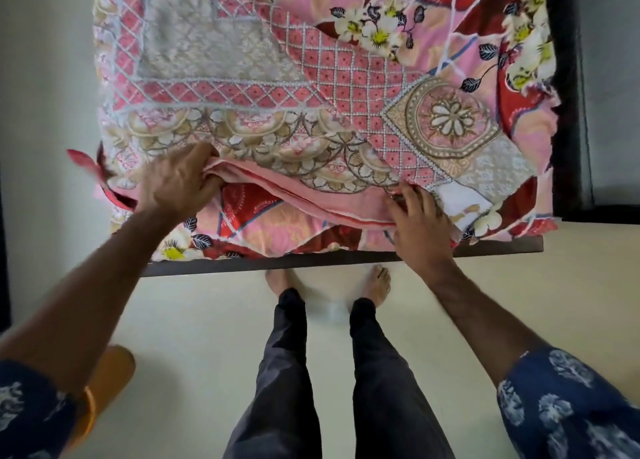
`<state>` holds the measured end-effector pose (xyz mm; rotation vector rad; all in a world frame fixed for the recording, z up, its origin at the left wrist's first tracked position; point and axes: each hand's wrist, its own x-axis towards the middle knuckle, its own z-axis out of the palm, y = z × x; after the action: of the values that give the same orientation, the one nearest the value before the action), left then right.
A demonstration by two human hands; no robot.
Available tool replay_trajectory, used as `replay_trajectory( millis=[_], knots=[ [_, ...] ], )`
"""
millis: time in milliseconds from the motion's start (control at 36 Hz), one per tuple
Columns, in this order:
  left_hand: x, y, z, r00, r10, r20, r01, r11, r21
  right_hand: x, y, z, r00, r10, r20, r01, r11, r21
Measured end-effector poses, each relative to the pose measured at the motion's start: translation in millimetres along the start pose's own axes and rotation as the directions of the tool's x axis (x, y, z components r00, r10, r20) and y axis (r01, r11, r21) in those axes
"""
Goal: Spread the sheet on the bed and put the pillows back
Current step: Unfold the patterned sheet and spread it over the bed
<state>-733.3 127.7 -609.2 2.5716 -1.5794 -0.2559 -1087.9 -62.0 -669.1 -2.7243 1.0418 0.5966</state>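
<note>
1. You stand at the near edge of the bed [346, 259], bare feet just short of its dark frame, both arms reaching over it.
2. The sheet [311, 88], pink lattice with beige medallions, lies folded and bunched on the bed, on top of a red and pink floral cover [263, 223].
3. Your left hand [176, 181] grips the sheet's near folded edge toward the bed's left side, fingers curled under the fabric.
4. Your right hand [419, 219] holds the same edge toward the bed's right side; its fingers lie over the cloth, and the thumb's hold is hidden.
5. The hands are well apart along that edge.
</note>
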Motion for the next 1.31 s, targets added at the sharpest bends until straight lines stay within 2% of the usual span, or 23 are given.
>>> replay_trajectory(
  millis=[56, 139, 250, 361, 417, 500, 556, 667, 778, 833, 917, 972, 1028, 1083, 1111, 1139, 1194, 1250, 1278, 1306],
  knots=[
    [-10.3, 6.9, -8.1, 0.999, 0.036, 0.013, -0.037, 0.998, 0.049, -2.7, 13.4, -4.6, 0.999, 0.000, -0.040, -0.003, 0.998, -0.062],
    [-20.6, 16.1, -16.0, 0.994, 0.084, 0.063, -0.090, 0.990, 0.106, -3.2, 38.4, -14.8, 1.000, 0.003, -0.026, -0.006, 0.989, -0.150],
    [-32.4, 29.5, -22.0, 0.989, 0.131, 0.071, -0.142, 0.975, 0.170, -0.9, 70.5, -15.8, 0.995, -0.096, 0.039, 0.104, 0.944, -0.314],
    [-46.7, 37.3, -16.9, 0.996, 0.068, 0.061, -0.079, 0.977, 0.198, -1.3, 86.9, -20.4, 0.985, -0.137, 0.108, 0.173, 0.851, -0.496],
    [-54.0, 39.6, -13.3, 0.997, 0.025, 0.075, -0.042, 0.973, 0.227, -2.1, 88.9, -33.6, 0.988, -0.114, 0.102, 0.150, 0.852, -0.502],
    [-64.9, 41.0, -10.0, 0.994, 0.040, 0.104, -0.066, 0.964, 0.259, -3.6, 99.1, -59.0, 0.978, -0.170, 0.120, 0.201, 0.920, -0.337],
    [-70.6, 48.1, -11.0, 0.994, 0.060, 0.090, -0.081, 0.964, 0.255, -5.8, 108.8, -77.4, 0.984, -0.153, 0.092, 0.175, 0.925, -0.337],
    [-76.2, 71.4, -21.0, 0.999, 0.035, 0.035, -0.042, 0.974, 0.221, -3.7, 136.4, -90.8, 0.996, -0.085, -0.034, 0.051, 0.824, -0.565],
    [-91.7, 92.9, -33.2, 0.997, 0.038, 0.062, -0.048, 0.984, 0.170, -47.5, 139.0, -128.8, 0.999, 0.003, -0.034, -0.022, 0.808, -0.588],
    [-106.0, 102.2, -32.4, 0.996, 0.060, 0.063, -0.069, 0.987, 0.147, -73.7, 143.9, -135.1, 0.998, 0.035, -0.045, -0.054, 0.827, -0.559],
    [-134.0, 124.3, -22.0, 0.993, 0.116, 0.013, -0.117, 0.976, 0.183, -104.0, 163.3, -120.0, 0.986, 0.031, -0.161, -0.108, 0.863, -0.494],
    [-153.8, 148.4, -16.1, 0.988, 0.156, 0.023, -0.157, 0.963, 0.220, -122.3, 172.2, -101.1, 0.985, 0.118, -0.123, -0.164, 0.847, -0.506],
    [-175.2, 163.2, 2.1, 0.986, 0.163, 0.034, -0.166, 0.959, 0.228, -137.4, 182.1, -73.2, 0.979, 0.201, -0.045, -0.201, 0.882, -0.426],
    [-196.7, 159.7, 38.8, 0.981, 0.132, 0.141, -0.149, 0.981, 0.125, -146.5, 193.5, -38.2, 0.959, 0.274, 0.068, -0.238, 0.913, -0.331],
    [-205.4, 154.5, 58.2, 0.962, 0.094, 0.256, -0.122, 0.988, 0.097, -149.4, 197.4, -22.7, 0.940, 0.307, 0.152, -0.242, 0.909, -0.338],
    [-211.0, 152.2, 73.5, 0.914, 0.042, 0.404, -0.079, 0.994, 0.075, -149.3, 199.0, -8.5, 0.915, 0.323, 0.242, -0.226, 0.908, -0.353],
    [-213.3, 154.4, 93.0, 0.826, -0.044, 0.562, -0.011, 0.995, 0.095, -141.3, 195.2, 9.2, 0.852, 0.321, 0.413, -0.208, 0.933, -0.294],
    [-208.2, 160.5, 103.6, 0.757, -0.105, 0.645, 0.104, 0.994, 0.040, -124.5, 192.5, 19.7, 0.854, 0.298, 0.425, -0.270, 0.954, -0.127],
    [-201.0, 161.1, 107.6, 0.740, -0.102, 0.665, 0.172, 0.984, -0.040, -115.1, 192.0, 24.9, 0.876, 0.284, 0.389, -0.310, 0.951, 0.005],
    [-191.6, 160.9, 111.3, 0.759, -0.086, 0.646, 0.218, 0.968, -0.127, -107.5, 190.4, 27.6, 0.904, 0.256, 0.341, -0.333, 0.924, 0.187]
  ],
)
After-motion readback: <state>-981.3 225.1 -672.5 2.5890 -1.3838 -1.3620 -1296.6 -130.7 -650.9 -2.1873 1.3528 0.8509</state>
